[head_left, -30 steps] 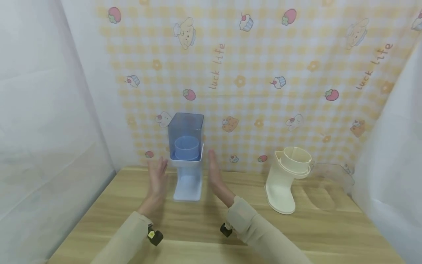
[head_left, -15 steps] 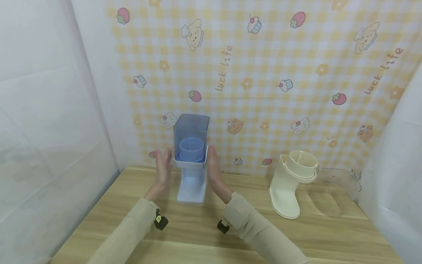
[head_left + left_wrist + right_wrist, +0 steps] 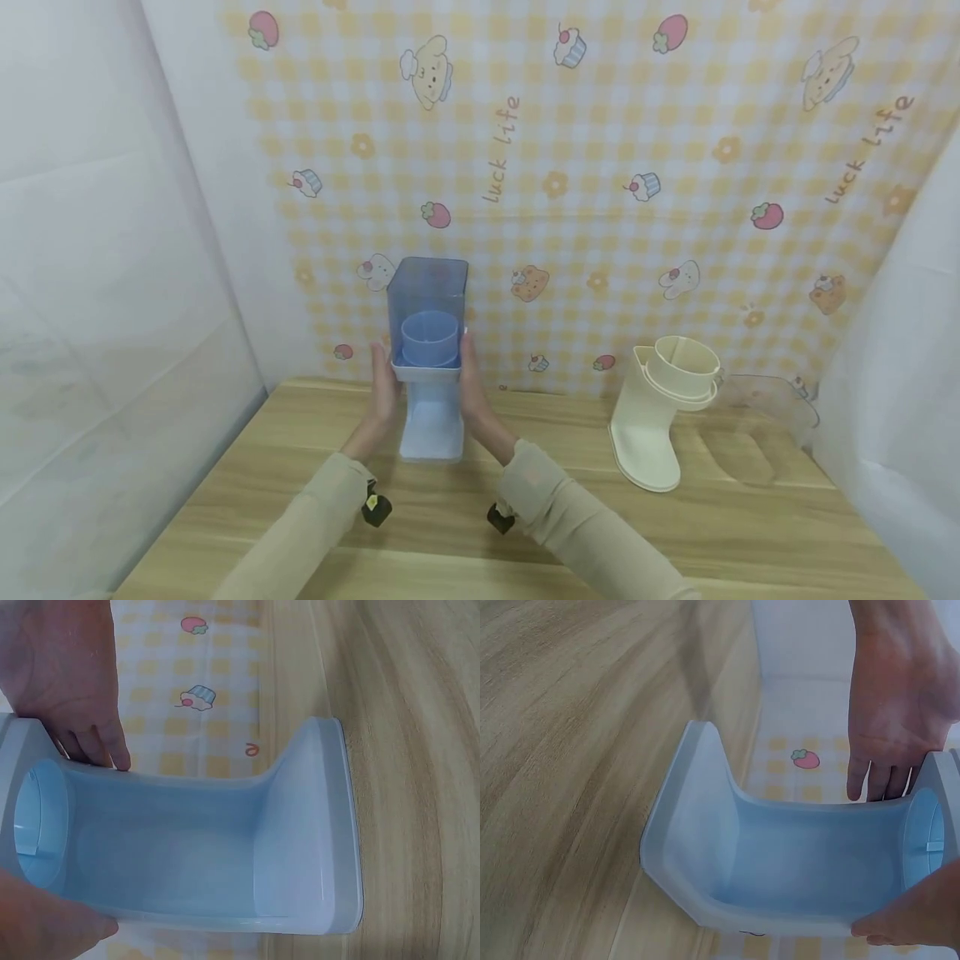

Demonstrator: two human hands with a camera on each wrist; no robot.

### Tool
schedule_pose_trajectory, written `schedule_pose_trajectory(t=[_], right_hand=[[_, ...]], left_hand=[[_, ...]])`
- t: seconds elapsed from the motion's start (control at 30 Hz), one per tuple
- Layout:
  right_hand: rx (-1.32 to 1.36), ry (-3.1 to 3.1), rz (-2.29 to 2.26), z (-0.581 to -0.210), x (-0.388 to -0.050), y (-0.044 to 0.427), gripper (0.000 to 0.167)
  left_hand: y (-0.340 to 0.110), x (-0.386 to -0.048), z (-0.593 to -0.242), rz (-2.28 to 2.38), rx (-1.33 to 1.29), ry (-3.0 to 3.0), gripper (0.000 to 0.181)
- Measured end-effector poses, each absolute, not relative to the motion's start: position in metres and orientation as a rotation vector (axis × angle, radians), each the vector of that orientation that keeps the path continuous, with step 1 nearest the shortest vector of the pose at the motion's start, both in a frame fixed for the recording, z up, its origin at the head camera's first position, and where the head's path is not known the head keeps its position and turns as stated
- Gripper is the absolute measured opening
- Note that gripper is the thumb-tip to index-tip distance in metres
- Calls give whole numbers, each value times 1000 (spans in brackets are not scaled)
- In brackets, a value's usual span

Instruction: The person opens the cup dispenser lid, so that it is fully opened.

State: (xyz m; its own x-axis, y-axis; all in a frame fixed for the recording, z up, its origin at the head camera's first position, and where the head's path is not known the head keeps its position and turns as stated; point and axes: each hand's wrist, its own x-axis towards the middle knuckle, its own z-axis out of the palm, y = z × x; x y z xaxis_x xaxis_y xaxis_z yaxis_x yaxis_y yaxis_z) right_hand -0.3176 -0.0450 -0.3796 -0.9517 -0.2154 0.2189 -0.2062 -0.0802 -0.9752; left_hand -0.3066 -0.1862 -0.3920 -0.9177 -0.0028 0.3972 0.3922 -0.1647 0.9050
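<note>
A pale blue dispenser [image 3: 432, 417] stands upright on the table, with a smoky clear square box [image 3: 427, 279] over its round blue collar. My left hand [image 3: 384, 387] touches its left side just under the box, fingers fairly straight. On the opposite side my right hand [image 3: 472, 387] lies against it, its fingers also fairly straight. Both wrist views show the column between the hands, the left hand [image 3: 900, 697] and the right hand [image 3: 67, 667] with some fingertips passing behind its edge. The base [image 3: 307, 840] appears to rest on the wood.
To the right stands a cream dispenser base [image 3: 648, 417] with a round open collar on top. A clear plastic container [image 3: 738, 450] lies beside it. Behind the wooden table [image 3: 300, 492] hangs a yellow checked cloth [image 3: 585, 108]; white sheets [image 3: 82, 250] flank both sides.
My two hands have closed in from either side, from a gap around the blue dispenser to contact with it. The dispenser and the cream base have not visibly moved on the table.
</note>
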Motion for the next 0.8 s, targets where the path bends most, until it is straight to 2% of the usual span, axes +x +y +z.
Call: schedule_pose_trajectory(t=[0.23,0.43,0.67,0.8], right_hand=[[-448,2095,-2230,-382,-314,-36,77],[-575,2038,-2217,-384,-309,-22,74],[-663,1985,-2200,-386,-304,-3,69],[-674,1931,-2230,-385,-298,5,67]], left_hand=[[-175,-296,-393,-2275,-402,-1798,85],[-160,-277,-396,-2327,-273,-1825,83],[-140,-250,-393,-2259,-151,-1950,89],[-132,-238,-393,-2240,-137,-1972,84]])
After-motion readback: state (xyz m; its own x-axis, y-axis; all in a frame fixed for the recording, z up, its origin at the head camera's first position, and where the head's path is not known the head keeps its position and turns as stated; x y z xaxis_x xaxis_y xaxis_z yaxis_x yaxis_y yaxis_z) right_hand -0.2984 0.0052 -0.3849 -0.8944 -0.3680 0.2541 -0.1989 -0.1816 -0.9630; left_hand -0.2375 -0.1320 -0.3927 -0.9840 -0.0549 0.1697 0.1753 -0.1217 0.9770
